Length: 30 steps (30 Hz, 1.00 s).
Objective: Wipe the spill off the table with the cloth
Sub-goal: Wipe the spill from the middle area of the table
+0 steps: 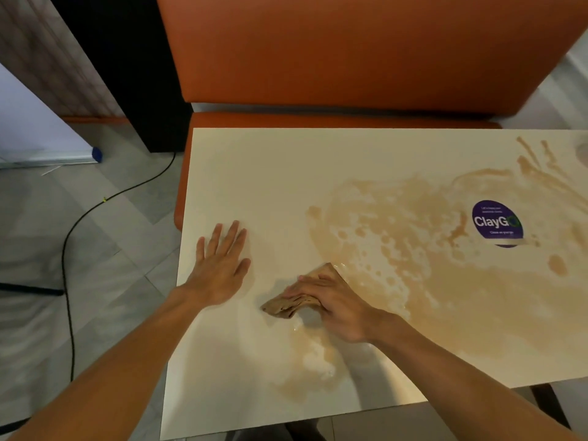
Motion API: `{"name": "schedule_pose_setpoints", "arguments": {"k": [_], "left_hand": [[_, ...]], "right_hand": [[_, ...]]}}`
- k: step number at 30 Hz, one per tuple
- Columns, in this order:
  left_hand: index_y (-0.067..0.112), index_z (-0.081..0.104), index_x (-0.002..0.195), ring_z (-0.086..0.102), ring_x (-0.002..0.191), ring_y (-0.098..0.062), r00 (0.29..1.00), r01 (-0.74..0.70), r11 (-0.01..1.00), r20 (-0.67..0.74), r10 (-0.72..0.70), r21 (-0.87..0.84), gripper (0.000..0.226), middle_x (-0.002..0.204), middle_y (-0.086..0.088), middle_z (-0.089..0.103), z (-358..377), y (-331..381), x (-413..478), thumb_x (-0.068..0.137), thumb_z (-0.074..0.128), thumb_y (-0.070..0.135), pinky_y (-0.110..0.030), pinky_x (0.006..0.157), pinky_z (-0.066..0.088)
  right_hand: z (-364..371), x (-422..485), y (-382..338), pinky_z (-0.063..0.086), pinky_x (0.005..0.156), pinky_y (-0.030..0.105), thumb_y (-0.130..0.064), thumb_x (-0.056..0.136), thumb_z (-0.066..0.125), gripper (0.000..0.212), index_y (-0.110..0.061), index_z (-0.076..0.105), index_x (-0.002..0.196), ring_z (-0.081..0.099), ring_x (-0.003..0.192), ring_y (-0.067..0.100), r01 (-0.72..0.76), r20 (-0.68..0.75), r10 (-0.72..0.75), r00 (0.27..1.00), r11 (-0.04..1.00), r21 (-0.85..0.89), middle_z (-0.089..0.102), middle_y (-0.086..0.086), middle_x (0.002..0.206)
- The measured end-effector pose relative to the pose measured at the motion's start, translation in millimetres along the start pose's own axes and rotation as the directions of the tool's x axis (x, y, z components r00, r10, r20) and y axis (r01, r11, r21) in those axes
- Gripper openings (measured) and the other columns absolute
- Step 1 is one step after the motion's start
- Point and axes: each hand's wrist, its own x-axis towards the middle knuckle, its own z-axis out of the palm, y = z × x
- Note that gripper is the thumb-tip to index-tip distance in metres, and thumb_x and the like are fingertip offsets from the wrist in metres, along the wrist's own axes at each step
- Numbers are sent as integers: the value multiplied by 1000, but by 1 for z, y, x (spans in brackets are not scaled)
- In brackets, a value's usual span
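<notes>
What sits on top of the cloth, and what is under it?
The right hand presses on the folded brown cloth. Beneath is the table; whether spill lies under it is hidden.

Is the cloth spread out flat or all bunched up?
Bunched up: the cloth shows stacked folds under the right hand.

Cream counter point(270, 173); a wide tan spill point(413, 224) covers its right half, around a round purple sticker point(496, 222); a brown cloth point(286, 305) lies at the spill's left edge.
</notes>
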Motion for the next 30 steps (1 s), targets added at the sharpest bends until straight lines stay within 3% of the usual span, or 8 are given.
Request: {"name": "schedule_pose_setpoints", "arguments": {"k": [2, 5, 7, 10, 13, 16, 22, 30], "left_hand": [[26, -28, 146, -43, 136, -16, 1000, 11, 1000, 2, -11, 0, 67, 152, 11, -39, 3, 4, 0, 100, 13, 51, -46, 114, -22], [30, -38, 140, -49, 131, -16, 999, 33, 999, 3, -33, 25, 67, 145, 12, -49, 7, 9, 3, 92, 0, 59, -47, 111, -28], [31, -40, 139, -51, 130, -16, 999, 44, 998, 7, -44, 46, 69, 143, 12, -51, 10, 9, 4, 86, -9, 62, -49, 110, -28], [32, -44, 136, -51, 129, -16, 999, 43, 998, 22, -45, 54, 70, 143, 13, -52, 10, 7, 6, 81, -14, 65, -49, 108, -29], [34, -47, 132, -52, 128, -15, 999, 40, 998, 28, -42, 57, 69, 143, 13, -52, 9, 7, 6, 80, -15, 66, -45, 105, -33], [33, -46, 133, -53, 127, -16, 999, 40, 997, 35, -42, 63, 69, 143, 12, -52, 7, 9, 5, 82, -13, 65, -44, 103, -35], [32, -44, 134, -54, 126, -16, 997, 53, 997, 59, -56, 60, 67, 142, 12, -53, 6, 10, 5, 87, -7, 62, -47, 106, -31], [32, -43, 135, -54, 126, -17, 993, 79, 994, 77, -84, 70, 67, 139, 13, -55, 5, 11, 7, 94, 2, 59, -48, 107, -30]], "right_hand": [[-19, 8, -2, 28, 101, 6, 7, 92, 42, 48, -15, 58, 132, 41, 115, -24, -12, -27, 15, 1000, 995, 98, 62, -9, 127], [-52, 36, -1, 37, 111, 26, 14, 86, 38, 58, -12, 53, 136, 54, 127, 15, -12, -98, 27, 995, 988, 151, 59, 2, 137], [-75, 62, 7, 38, 111, 31, 10, 88, 42, 57, -17, 53, 137, 54, 127, 20, -2, -189, 20, 982, 995, 98, 58, 2, 137], [-97, 101, 32, 33, 113, 38, -1, 93, 45, 54, -25, 47, 142, 46, 134, 22, -70, -269, 20, 963, 982, -175, 50, 0, 146], [-88, 120, 58, 17, 119, 48, -4, 95, 40, 62, -32, 31, 149, 23, 147, 28, -259, -177, 210, 962, 905, -338, 28, 1, 159], [-56, 113, 68, 1, 120, 47, -8, 98, 38, 65, -35, 17, 152, 1, 151, 28, -310, -137, 279, 950, 880, -360, 6, 0, 164], [-11, 78, 46, -16, 116, 38, -7, 97, 40, 68, -36, 15, 152, -11, 150, 21, -252, -183, 205, 962, 922, -292, 0, -5, 164], [26, 26, 17, -14, 120, 40, -5, 96, 38, 67, -37, 19, 151, -16, 148, 14, -140, -96, 119, 988, 955, -263, 1, -10, 162]]}}
